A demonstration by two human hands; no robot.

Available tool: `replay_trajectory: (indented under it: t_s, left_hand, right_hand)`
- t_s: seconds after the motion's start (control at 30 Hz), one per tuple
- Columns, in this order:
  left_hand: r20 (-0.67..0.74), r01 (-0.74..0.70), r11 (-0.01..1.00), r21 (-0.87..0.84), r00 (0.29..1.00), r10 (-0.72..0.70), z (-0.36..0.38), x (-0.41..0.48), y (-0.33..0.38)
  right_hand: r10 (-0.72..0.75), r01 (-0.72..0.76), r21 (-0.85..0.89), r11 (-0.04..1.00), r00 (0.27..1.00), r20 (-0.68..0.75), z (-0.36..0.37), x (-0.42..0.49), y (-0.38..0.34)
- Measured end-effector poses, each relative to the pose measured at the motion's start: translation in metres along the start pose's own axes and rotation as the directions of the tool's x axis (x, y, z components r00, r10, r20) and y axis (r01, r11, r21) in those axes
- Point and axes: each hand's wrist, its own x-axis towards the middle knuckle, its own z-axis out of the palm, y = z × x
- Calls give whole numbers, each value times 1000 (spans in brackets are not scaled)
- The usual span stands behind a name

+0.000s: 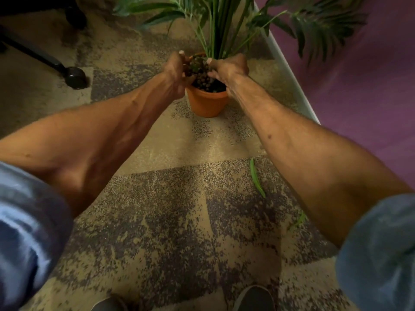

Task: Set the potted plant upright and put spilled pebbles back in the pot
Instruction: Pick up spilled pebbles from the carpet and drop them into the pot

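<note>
A terracotta pot [206, 103] stands upright on the carpet, with green palm-like stems [221, 25] rising from it. Dark pebbles [207, 83] fill its top. My left hand [177, 71] is cupped at the pot's left rim and my right hand [229, 69] at its right rim. Together they hold a heap of pebbles [197, 65] between them, just above the pot's mouth. The fingertips are partly hidden by the pebbles.
An office chair base with a castor [75, 77] lies to the left. A purple wall [359, 86] with a white skirting board [289, 72] runs along the right. A loose green leaf [257, 178] lies on the patterned carpet. My shoes [253, 298] show at the bottom.
</note>
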Motion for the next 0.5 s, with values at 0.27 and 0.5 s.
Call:
replay_trajectory:
  t_s: [0.27,0.5]
  left_hand:
    - [-59,-82,993,-80,995,77,-17,-25,1]
    - [-60,-55,996,73,996,59,-17,-54,-47]
  right_hand:
    - [57,-66,134,989,996,75,-47,-30,-8]
    - [178,-184,70,980,980,84,-150,-36,28]
